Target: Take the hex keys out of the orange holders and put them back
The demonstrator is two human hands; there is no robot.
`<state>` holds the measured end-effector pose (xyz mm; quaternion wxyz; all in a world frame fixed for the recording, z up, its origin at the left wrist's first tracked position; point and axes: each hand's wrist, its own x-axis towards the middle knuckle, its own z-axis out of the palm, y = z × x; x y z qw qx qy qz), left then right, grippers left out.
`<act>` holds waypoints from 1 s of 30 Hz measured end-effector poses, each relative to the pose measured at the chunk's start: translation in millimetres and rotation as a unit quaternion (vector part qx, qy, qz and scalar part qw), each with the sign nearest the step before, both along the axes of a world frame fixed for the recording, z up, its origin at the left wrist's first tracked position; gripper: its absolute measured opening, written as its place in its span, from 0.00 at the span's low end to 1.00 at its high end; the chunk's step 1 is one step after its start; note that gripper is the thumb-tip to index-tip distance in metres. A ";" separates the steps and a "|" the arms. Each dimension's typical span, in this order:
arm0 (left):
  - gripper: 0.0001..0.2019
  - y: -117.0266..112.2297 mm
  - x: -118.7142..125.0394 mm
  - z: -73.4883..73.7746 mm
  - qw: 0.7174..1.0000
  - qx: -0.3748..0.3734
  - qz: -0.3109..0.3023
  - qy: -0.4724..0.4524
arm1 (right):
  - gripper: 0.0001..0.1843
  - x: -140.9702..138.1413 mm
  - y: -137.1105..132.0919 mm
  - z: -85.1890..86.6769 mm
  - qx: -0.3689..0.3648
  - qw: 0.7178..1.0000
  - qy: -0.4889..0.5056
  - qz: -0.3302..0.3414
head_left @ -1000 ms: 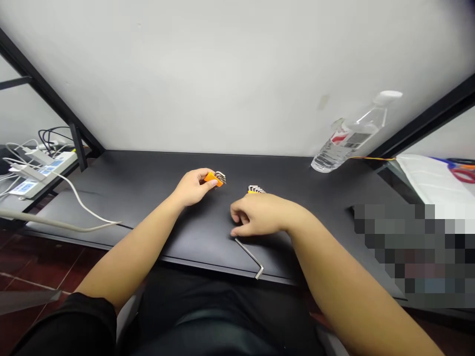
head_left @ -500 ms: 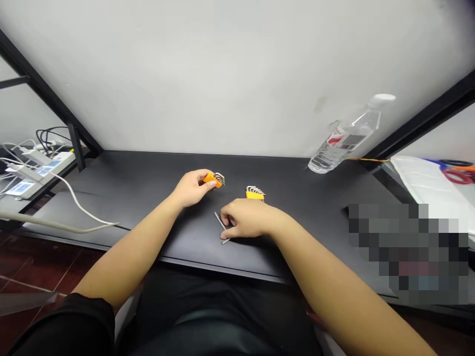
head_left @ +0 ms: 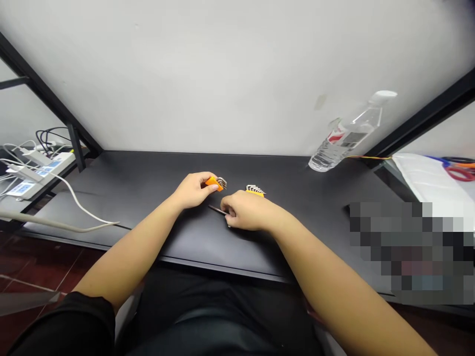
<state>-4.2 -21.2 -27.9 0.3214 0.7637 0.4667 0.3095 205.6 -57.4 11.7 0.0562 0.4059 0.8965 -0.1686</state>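
Note:
My left hand (head_left: 193,190) is closed on an orange hex key holder (head_left: 214,184), pinched between thumb and fingers. Several bent metal keys stick out of its right side. My right hand (head_left: 243,210) grips a loose metal hex key (head_left: 217,210) whose long arm points out to the left; the rest of the key is mostly hidden under the fingers. Just behind the right hand lies a second hex key set (head_left: 255,191) in a yellow holder, its lower part covered by that hand.
A tilted-looking water bottle (head_left: 343,136) stands at the back right of the dark table (head_left: 148,170). White power strips with cables (head_left: 40,170) are at the left, and a white cable (head_left: 83,210) reaches onto the tabletop. A white bag (head_left: 426,183) and a blurred-out patch lie at the right.
My right hand has risen slightly away from the table's front edge, and the hex key in it has turned nearer to level. My left hand with the orange holder has shifted slightly.

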 end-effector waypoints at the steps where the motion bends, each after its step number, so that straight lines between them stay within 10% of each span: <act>1: 0.11 -0.2 0.2 0.3 1.000 0.000 -0.001 0.001 | 0.08 1.6 1.1 -1.3 -0.011 1.000 0.012 0.005; 8: 0.11 2.3 -2.3 0.2 1.000 0.004 0.003 0.004 | 0.10 13.9 9.7 0.1 0.044 0.983 0.170 0.051; 16: 0.12 -1.4 -2.0 3.7 1.000 -0.017 -0.022 -0.013 | 0.15 35.3 25.6 1.7 0.180 0.911 0.358 -0.093; 30: 0.11 -13.9 7.5 10.1 0.992 -0.025 -0.105 0.061 | 0.16 30.9 21.1 0.5 0.097 0.955 0.279 -0.022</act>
